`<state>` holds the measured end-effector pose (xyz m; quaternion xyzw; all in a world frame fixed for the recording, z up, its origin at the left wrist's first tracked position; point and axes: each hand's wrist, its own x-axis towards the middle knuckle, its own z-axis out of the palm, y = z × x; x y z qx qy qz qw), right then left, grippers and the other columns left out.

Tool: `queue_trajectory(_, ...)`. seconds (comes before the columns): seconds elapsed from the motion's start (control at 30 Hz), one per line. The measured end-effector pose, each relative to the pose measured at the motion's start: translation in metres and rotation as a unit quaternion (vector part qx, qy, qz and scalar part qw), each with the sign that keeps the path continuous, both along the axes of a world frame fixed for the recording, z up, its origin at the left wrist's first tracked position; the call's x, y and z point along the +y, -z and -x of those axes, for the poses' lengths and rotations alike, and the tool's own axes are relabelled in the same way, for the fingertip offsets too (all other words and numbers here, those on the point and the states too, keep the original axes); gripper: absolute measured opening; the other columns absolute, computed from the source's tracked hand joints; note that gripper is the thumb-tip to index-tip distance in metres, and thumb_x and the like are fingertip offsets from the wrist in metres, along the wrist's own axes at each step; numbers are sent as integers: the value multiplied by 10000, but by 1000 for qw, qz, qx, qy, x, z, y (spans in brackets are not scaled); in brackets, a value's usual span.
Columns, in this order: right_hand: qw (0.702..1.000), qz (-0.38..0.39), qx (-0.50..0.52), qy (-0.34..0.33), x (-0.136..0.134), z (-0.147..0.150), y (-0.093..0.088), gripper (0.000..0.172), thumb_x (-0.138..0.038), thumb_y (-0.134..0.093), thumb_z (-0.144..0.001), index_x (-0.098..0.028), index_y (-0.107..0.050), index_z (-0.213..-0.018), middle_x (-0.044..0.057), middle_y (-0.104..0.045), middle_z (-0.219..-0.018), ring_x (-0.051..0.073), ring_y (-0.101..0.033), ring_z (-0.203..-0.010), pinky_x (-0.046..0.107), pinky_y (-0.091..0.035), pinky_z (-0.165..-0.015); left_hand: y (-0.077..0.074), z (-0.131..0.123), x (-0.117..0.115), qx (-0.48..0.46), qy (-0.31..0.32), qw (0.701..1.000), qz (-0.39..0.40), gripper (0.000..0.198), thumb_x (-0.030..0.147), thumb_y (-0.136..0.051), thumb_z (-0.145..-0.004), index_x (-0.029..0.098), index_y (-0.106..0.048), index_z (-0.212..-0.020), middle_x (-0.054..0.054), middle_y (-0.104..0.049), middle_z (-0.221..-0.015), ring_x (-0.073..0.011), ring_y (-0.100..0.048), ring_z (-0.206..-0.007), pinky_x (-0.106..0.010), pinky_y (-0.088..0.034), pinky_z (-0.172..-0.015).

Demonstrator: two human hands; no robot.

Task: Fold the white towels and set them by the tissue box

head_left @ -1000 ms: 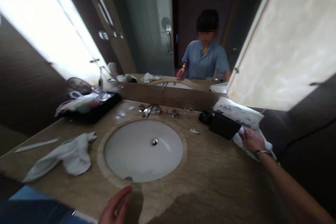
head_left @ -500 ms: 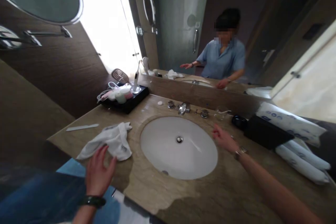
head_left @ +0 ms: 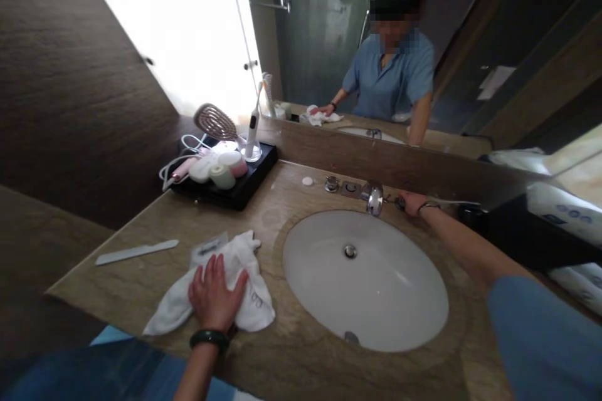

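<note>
My left hand (head_left: 215, 296) lies flat, fingers spread, on a crumpled white cloth (head_left: 249, 301) on the stone counter (head_left: 291, 357), left of the oval white sink (head_left: 399, 301). A dark band is on that wrist. My right hand (head_left: 414, 202) reaches across the sink to the back. Its fingers are closed around the right tap handle (head_left: 400, 202), beside the chrome faucet (head_left: 375, 197). The left tap handle (head_left: 332, 183) stands free.
A black tray (head_left: 244, 191) at the back left holds a hairbrush, an electric toothbrush, small jars and a cable. A pale nail file (head_left: 136, 252) lies near the counter's left edge. A black box (head_left: 531, 238) and rolled towels (head_left: 574, 276) sit at the right. The mirror (head_left: 470, 44) shows my reflection.
My left hand moved forward onto the white cloth. My right hand went from the sink's rim back to the right tap handle. The view shifted left and down.
</note>
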<state>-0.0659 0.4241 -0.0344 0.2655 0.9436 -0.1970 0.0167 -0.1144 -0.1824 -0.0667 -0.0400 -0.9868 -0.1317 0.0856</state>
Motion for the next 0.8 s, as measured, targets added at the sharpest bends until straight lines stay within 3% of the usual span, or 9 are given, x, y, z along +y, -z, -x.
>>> queue_trajectory(0.17, 1000, -16, -10, 7, -26, -29, -10, 501, -27, -478, -717, -136, -631, -1181, 191, -533, -1347, 368, -405, -1331, 603, -221, -1127, 2, -4, -1, 14, 17, 1000, 0, 797, 576, -236, -906, -12, -490, -1381, -209, -488, -1436, -411, -341, -1358, -583, -287, -1103)
queue_trajectory(0.23, 996, 57, 65, 32, -58, -48, 1, 470, -89, -492, -771, -162, -602, -1221, 160, -469, -1434, 339, -334, -1387, 578, -193, -1166, 2, -4, -3, 20, 25, 999, 4, 802, 584, -231, -916, -21, -485, -1378, -223, -489, -1427, -419, -338, -1358, -579, -283, -1108)
queue_trajectory(0.27, 988, 110, 100, 43, -78, -57, 11, 404, -157, -501, -810, -171, -605, -1200, 151, -506, -1401, 319, -385, -1357, 555, -259, -1158, 2, -4, -3, 22, 28, 999, 8, 798, 583, -230, -922, -20, -479, -1381, -225, -487, -1426, -418, -332, -1363, -575, -277, -1114)
queue_trajectory(0.37, 909, 368, 168, 96, -138, -71, 47, 301, -388, -456, -889, -172, -625, -1013, 153, -660, -1144, 279, -602, -1140, 507, -488, -1017, 3, -5, -3, 22, 29, 999, 22, 775, 567, -229, -935, -12, -454, -1399, -224, -473, -1436, -401, -313, -1381, -561, -255, -1134)
queue_trajectory(0.43, 799, 547, 190, 163, -166, -62, 68, 283, -412, -422, -881, -185, -590, -869, 161, -678, -1086, 265, -629, -1123, 488, -505, -1022, 3, -6, -3, 19, 29, 999, 35, 773, 560, -233, -934, -20, -449, -1398, -226, -467, -1440, -397, -310, -1380, -554, -250, -1141)
queue_trajectory(0.5, 688, 657, 207, 228, -182, -38, 82, 205, -368, -425, -844, -204, -538, -795, 169, -662, -1142, 245, -588, -1213, 453, -437, -1110, 3, -6, -4, 15, 33, 998, 48, 772, 549, -236, -933, -34, -448, -1392, -232, -465, -1438, -395, -306, -1379, -547, -247, -1147)
queue_trajectory(0.67, 636, 720, 156, 227, -243, 43, 90, 280, -313, -308, -897, -194, -560, -918, 153, -620, -1281, 188, -551, -1275, 407, -398, -1135, 5, -6, -8, 10, 34, 996, 84, 740, 498, -234, -946, -47, -409, -1414, -234, -446, -1448, -386, -276, -1397, -545, -230, -1160)
queue_trajectory(0.73, 632, 755, 79, 157, -292, 57, 88, 294, -314, -334, -912, -180, -589, -973, 133, -665, -1213, 178, -622, -1173, 391, -459, -1069, 5, -6, -9, 12, 37, 995, 94, 739, 492, -233, -949, -56, -403, -1416, -235, -446, -1448, -386, -277, -1396, -543, -225, -1165)
queue_trajectory(0.8, 634, 771, -55, 26, -334, 46, 85, 260, -313, -437, -892, -157, -637, -948, 103, -729, -1018, 174, -694, -983, 355, -535, -936, 4, -6, -9, 9, 41, 994, 99, 745, 493, -227, -952, -65, -401, -1413, -240, -443, -1448, -385, -279, -1395, -539, -228, -1167)
